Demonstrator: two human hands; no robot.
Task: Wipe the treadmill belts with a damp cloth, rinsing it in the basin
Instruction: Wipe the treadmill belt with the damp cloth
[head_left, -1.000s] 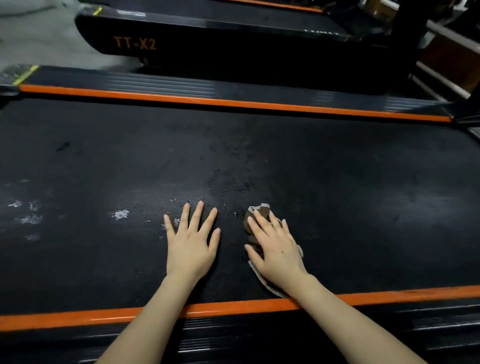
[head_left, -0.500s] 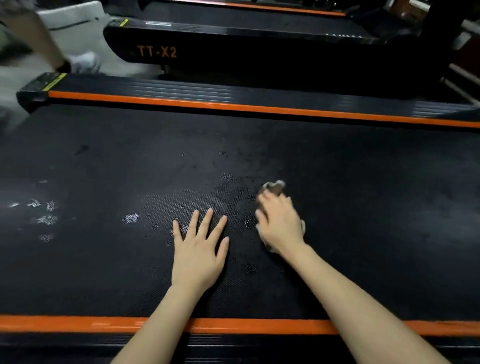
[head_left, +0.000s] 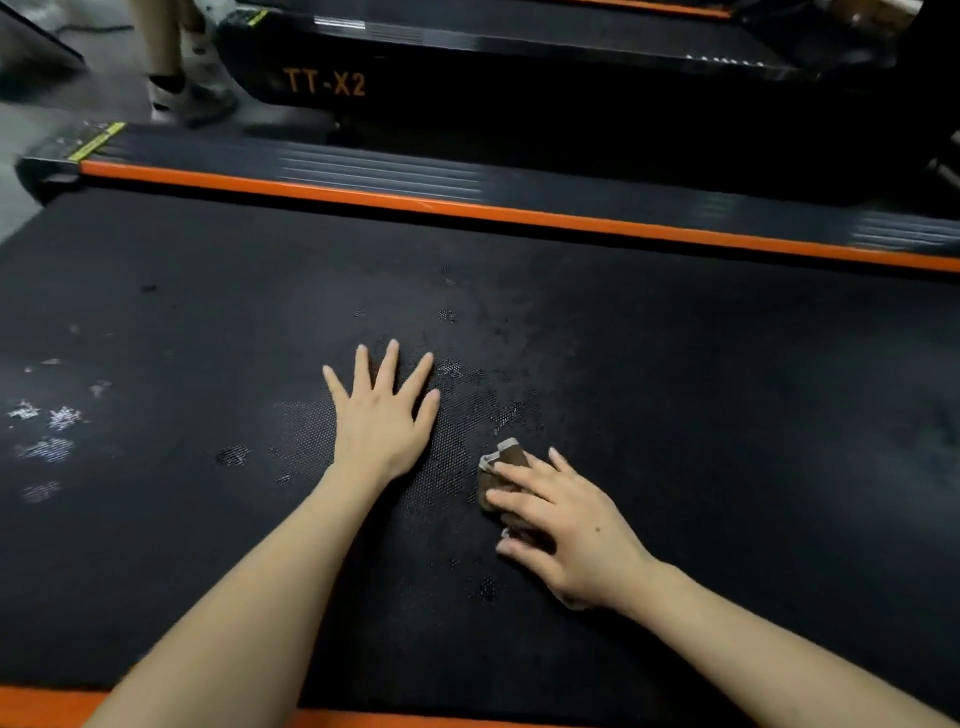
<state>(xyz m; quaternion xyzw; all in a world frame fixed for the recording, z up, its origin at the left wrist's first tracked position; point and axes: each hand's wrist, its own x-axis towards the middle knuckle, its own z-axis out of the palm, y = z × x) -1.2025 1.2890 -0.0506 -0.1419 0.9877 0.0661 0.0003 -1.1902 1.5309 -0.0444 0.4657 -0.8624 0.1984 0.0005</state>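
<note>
Centre frame: left hand (head_left: 382, 415) spread flat on the belt (head_left: 727, 415), cloth (head_left: 506, 460) pressed under extended fingers of the right hand (head_left: 566, 525). Pale specks (head_left: 52, 421) at left should be wiped firmly.

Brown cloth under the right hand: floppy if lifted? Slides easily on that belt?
Likely floppy: the cloth lies bunched in folds under the right hand, so it should droop when lifted. It probably drags rather than glides, since the belt looks textured. It seems light for its size, being thin and small.
</note>
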